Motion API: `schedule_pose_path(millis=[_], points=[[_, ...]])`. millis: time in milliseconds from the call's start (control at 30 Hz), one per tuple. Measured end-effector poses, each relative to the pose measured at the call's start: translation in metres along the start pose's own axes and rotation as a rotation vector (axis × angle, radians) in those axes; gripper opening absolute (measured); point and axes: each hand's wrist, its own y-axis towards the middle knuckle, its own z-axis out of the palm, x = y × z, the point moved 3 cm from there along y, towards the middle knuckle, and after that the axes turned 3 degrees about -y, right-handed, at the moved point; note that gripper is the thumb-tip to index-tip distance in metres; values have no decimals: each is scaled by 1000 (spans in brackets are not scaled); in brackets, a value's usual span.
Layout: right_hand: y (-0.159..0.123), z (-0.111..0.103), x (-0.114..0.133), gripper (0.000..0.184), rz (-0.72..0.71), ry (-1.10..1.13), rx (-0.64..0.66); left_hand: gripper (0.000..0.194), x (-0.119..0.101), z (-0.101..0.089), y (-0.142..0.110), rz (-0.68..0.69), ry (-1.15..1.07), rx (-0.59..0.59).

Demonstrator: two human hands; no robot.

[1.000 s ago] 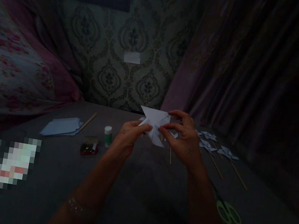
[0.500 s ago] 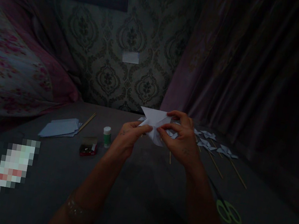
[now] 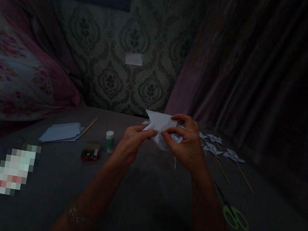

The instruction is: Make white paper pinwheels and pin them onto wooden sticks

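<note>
Between my hands, above the grey surface, is a white paper pinwheel (image 3: 160,121) with pointed, folded blades. My left hand (image 3: 132,140) pinches its left side, thumb near the centre. My right hand (image 3: 186,142) has thumb and index finger pressed together at the pinwheel's middle, while other fingers touch its upper right edge. Whether a small pin sits in that pinch I cannot tell. Several finished paper pinwheels on sticks (image 3: 234,155) lie behind and to the right of my right hand, some partly hidden by it.
At the left lie a stack of white paper (image 3: 61,132) and thin wooden sticks (image 3: 90,126). A glue stick (image 3: 109,142) stands beside an open small box (image 3: 90,153). Scissors with yellow-green handles (image 3: 235,218) rest right of my right forearm. A patterned wall (image 3: 129,84) and curtains (image 3: 221,83) bound the surface.
Almost nothing differs. Both hands keep the same hold on the pinwheel, and the camera view has shifted very slightly.
</note>
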Motion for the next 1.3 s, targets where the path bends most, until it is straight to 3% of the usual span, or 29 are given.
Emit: schedule_pose_path(millis=[433,1300], points=[[-1,1,-1,8,-4,-61,-17,11,1,1,0,44,-4,59],[-1,2,3,8,20,-106,1,16,1,-1,0,86,57,31]])
